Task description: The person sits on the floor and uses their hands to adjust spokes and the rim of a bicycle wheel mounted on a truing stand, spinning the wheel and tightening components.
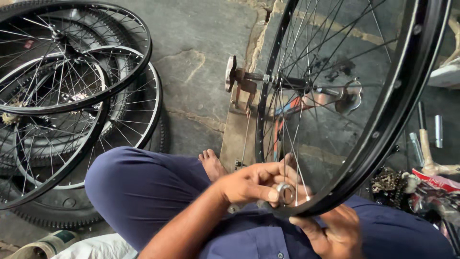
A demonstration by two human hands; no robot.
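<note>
Left hand (254,184) pinched a small round spoke wrench (286,193) between thumb and fingers, closed on it, right at the lower inside edge of the black bicycle rim (383,129). Right hand (335,232) cupped the rim from beneath, fingers wrapped on its outer face. Wheel stood upright, axle (297,84) horizontal in the truing stand (239,88). Wrench sat just above the right hand, spokes (292,144) running up from it to the hub. Spare wheels (72,96) stacked on the floor's left side.

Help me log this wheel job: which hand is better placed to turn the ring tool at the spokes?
The left hand: its fingers already pinch the ring tool against the spokes. The right hand is under the rim, steadying it.
</note>
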